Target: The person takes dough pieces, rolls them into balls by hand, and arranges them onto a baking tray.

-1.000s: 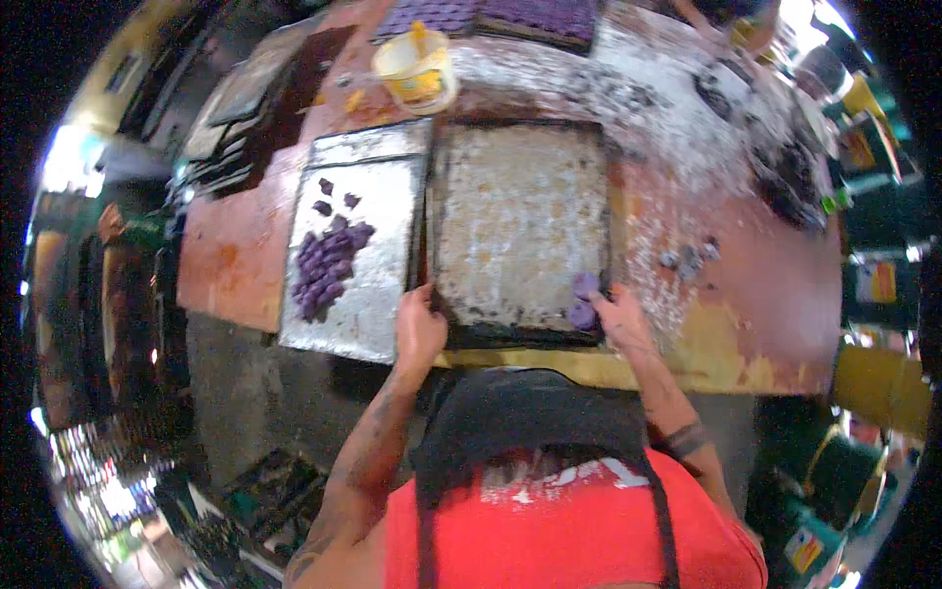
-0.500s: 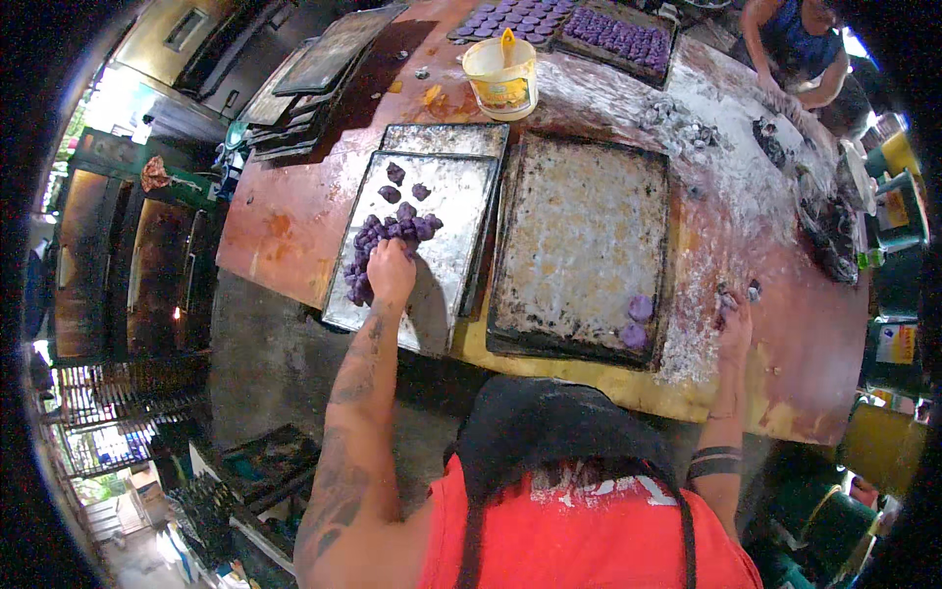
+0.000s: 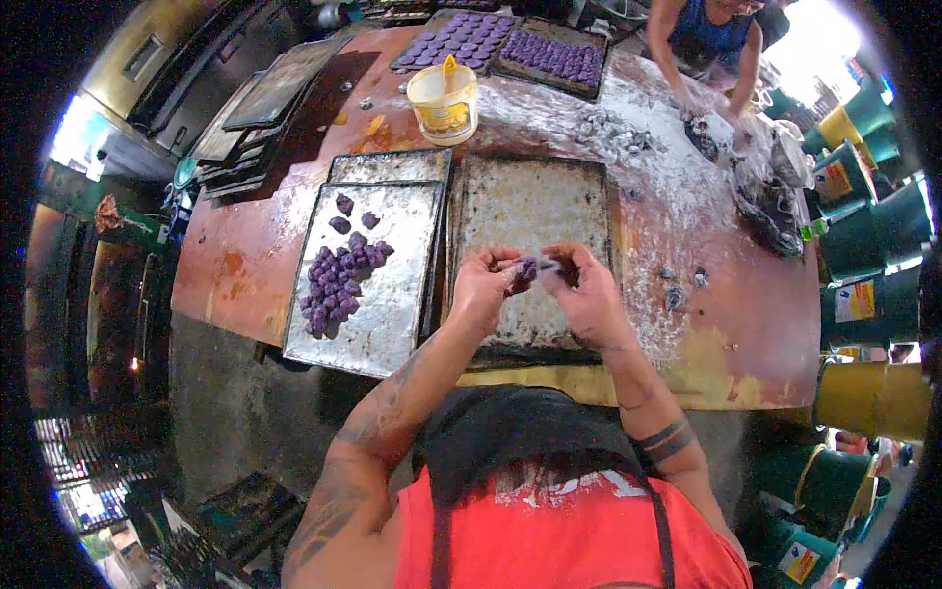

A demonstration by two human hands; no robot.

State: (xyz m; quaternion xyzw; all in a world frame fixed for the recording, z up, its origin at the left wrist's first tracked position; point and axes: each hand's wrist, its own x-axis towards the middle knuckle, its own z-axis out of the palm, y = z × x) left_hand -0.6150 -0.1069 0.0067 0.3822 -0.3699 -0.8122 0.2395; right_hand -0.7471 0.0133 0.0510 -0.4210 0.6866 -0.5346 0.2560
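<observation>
Both my hands meet above the dark-edged baking tray (image 3: 530, 196). My left hand (image 3: 481, 293) is closed in a pinch on a small purple ball (image 3: 525, 273). Facing it, my right hand (image 3: 591, 299) has thumb and fingers pinched around something greyish and pale, too blurred to name. To the left, a shiny metal tray (image 3: 397, 294) carries a cluster of purple balls (image 3: 334, 280) and 3 separate darker lumps near its far end. My right hand and forearm cover the near right part of the tray below them.
White flour (image 3: 648, 187) is spread over the table at right, with small lumps on it. A yellow-white bucket (image 3: 442, 106) stands beyond the trays. Stacked trays (image 3: 265, 118) lie far left, and filled trays (image 3: 549, 57) at the back. A co-worker's arms (image 3: 677, 83) reach in at far right.
My left hand has left the cluster with a purple ball and moved right. My right hand has come from the floured table to meet it over the tray. The view has shifted.
</observation>
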